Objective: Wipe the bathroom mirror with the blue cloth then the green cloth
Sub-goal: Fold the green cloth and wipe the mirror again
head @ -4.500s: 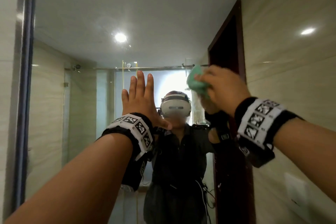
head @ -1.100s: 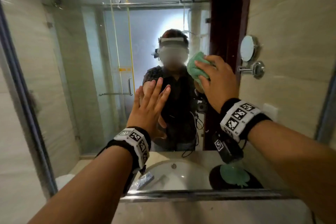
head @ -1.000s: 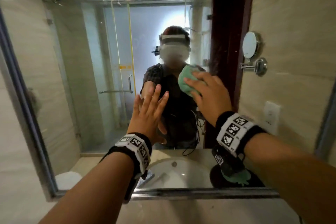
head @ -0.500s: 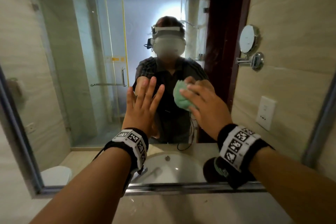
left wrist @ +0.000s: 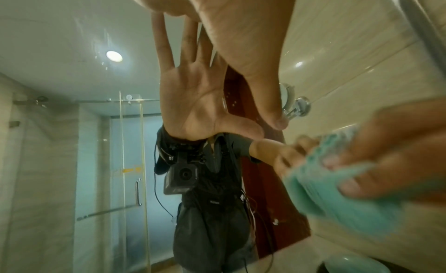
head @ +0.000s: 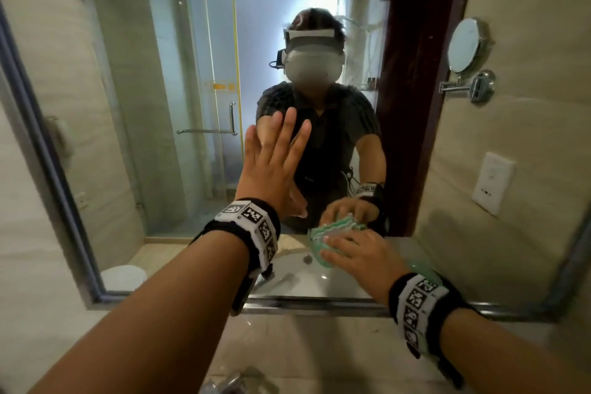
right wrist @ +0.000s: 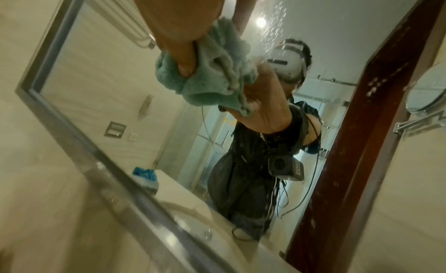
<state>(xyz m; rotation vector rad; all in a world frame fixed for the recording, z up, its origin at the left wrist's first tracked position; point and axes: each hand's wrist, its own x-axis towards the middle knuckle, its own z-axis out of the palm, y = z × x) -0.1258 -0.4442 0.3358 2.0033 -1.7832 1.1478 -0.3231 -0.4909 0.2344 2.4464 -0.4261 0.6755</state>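
Soft, light green cloth (head: 323,241) bunches under the right hand (head: 361,257), lower centre, gripping it – left hand (head: 271,163) flat, fingers straight, on mirror (head: 160,105)

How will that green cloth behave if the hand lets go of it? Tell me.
Probably floppy: the green cloth bunches into soft folds under the right hand. Likely light, since fingertips alone pin it to the mirror. Released, it would probably drop.

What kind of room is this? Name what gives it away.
A bathroom, likely a hotel's. A wide wall mirror hangs over a sink, and it reflects a glass shower door and a round shaving mirror on a swing arm.
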